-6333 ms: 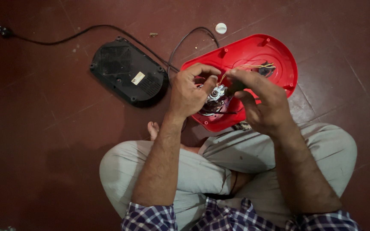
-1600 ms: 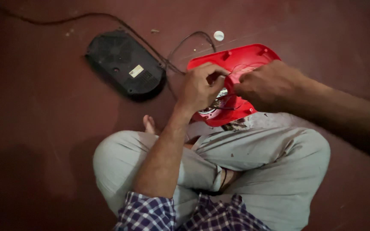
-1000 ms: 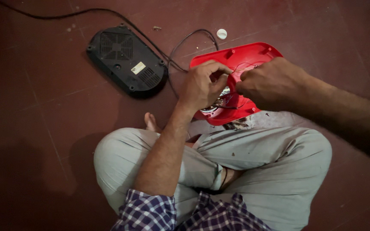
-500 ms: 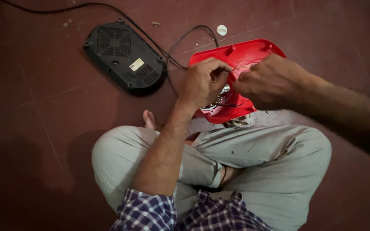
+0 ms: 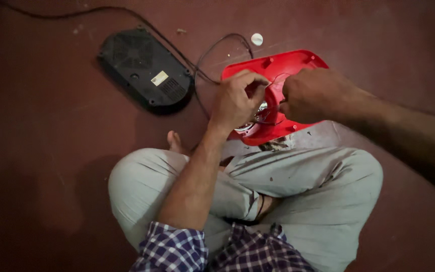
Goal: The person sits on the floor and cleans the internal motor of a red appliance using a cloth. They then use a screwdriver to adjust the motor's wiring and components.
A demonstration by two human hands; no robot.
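From the head camera we look down on a person sitting cross-legged on a dark red floor (image 5: 51,151). A red plastic shell (image 5: 298,63) lies open on the floor just past the knees, with metal parts (image 5: 259,115) showing in its middle. Our left hand (image 5: 236,100) rests on the shell's near edge, fingers curled together over the metal parts; we cannot tell whether they pinch anything. Our right hand (image 5: 314,95) is closed in a loose fist over the shell and grips what looks like a thin dark tool, whose tip points toward the metal parts. A black vented cover (image 5: 144,68) lies to the left, apart from the shell, with a black cord (image 5: 212,48) running between them. A small white cap (image 5: 257,39) lies just beyond the shell.
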